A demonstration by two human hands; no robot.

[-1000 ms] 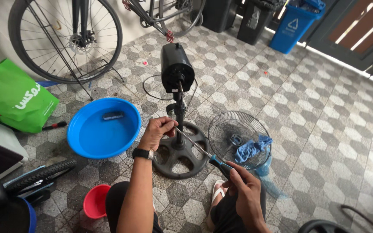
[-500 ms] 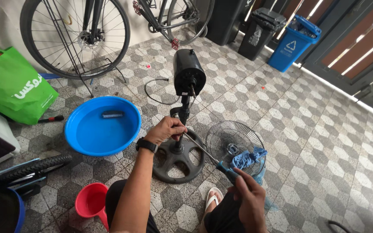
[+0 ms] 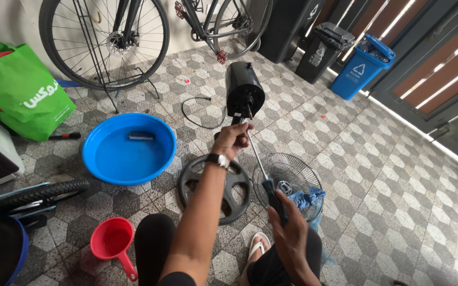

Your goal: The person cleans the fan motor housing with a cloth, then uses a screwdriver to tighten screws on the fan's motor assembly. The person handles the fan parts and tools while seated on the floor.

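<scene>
The black fan motor (image 3: 244, 92) is held upright on its stand by the left hand (image 3: 231, 140), closed around the neck. A long screwdriver (image 3: 258, 164) is gripped by the right hand (image 3: 288, 228), fingers wrapped on its handle, tip at the neck.

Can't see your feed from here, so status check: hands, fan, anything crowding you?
Left hand gripping fan stand under motor housing. Right hand holding screwdriver, tip up at stand. Fan grille and blue cloth close by.
</scene>
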